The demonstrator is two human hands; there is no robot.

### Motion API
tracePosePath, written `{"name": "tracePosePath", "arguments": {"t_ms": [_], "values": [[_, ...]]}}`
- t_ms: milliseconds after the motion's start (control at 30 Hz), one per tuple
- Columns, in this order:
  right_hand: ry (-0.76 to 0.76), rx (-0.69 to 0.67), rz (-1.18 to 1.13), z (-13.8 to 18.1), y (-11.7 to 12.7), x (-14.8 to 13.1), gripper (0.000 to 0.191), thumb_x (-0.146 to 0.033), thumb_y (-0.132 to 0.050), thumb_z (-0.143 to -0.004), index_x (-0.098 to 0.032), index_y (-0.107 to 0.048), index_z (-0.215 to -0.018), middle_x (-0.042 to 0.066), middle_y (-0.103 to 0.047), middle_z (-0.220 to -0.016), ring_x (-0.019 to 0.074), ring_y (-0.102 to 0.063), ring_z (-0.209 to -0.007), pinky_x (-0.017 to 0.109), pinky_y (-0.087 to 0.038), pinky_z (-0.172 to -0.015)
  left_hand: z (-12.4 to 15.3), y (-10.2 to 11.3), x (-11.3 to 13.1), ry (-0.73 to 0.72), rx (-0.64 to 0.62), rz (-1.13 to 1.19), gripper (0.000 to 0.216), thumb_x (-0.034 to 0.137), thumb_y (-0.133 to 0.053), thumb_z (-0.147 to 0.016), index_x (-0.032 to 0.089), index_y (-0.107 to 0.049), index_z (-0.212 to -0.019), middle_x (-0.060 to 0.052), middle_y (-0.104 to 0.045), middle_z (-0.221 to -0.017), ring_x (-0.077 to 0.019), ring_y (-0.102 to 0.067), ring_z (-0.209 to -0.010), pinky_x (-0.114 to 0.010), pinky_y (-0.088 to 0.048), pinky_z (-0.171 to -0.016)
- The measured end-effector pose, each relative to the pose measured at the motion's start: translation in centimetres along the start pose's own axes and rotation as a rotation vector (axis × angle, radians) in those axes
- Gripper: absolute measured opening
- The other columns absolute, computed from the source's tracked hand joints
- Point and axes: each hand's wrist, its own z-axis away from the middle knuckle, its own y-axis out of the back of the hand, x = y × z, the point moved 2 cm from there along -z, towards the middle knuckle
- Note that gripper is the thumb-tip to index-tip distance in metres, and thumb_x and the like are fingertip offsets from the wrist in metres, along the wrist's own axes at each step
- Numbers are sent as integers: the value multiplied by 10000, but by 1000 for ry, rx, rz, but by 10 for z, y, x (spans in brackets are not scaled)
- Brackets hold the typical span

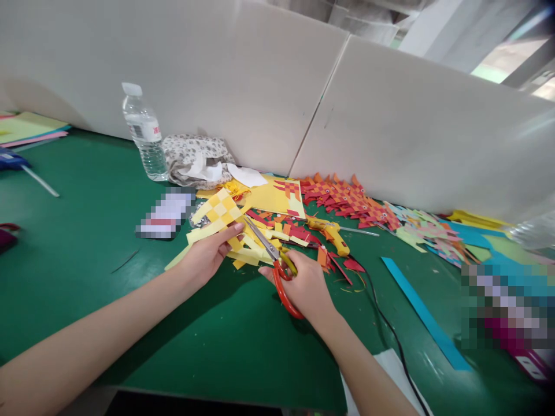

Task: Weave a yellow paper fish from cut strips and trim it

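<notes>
My left hand (207, 254) pinches a woven mat of yellow paper strips (219, 216), holding it just above the green table (87, 242). My right hand (303, 286) is closed in the red handles of a pair of scissors (271, 251). The blades point up and left toward the loose ends of the yellow strips, close to my left fingertips. Yellow and red paper offcuts (286, 228) lie under and behind both hands.
A water bottle (145, 136) and a patterned cloth (195, 156) stand by the white partition (260, 86). A yellow glue gun (332, 234) with a black cord (390, 329), red-orange woven pieces (347, 199), a blue strip (422, 312) and coloured paper lie to the right.
</notes>
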Motion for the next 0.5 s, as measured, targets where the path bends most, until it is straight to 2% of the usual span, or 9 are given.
{"name": "tracePosePath", "arguments": {"t_ms": [133, 333, 500], "values": [[19, 15, 11, 0, 0, -1, 405, -535, -592, -700, -207, -382, -589, -39, -444, -561, 99, -410, -497, 215, -305, -497, 1, 0, 1, 6, -8, -41, 143, 209, -766, -631, 145, -697, -739, 12, -679, -659, -101, -631, -679, -156, -517, -630], [2, -12, -11, -1, 1, -3, 395, -532, -588, -700, -207, -382, -613, -39, -445, -578, 103, -408, -512, 215, -313, -512, 4, -3, 0, -8, -15, -42, 235, 167, -771, -621, 177, -698, -845, -1, -716, -877, -114, -646, -762, -181, -532, -692], [4, -9, -14, -1, 0, 0, 411, -538, -593, -696, -209, -368, -592, -40, -442, -568, 100, -395, -503, 212, -302, -504, 5, -4, 0, 10, -25, -38, 194, 170, -762, -633, 152, -698, -816, -26, -719, -866, -122, -650, -743, -183, -530, -679]]}}
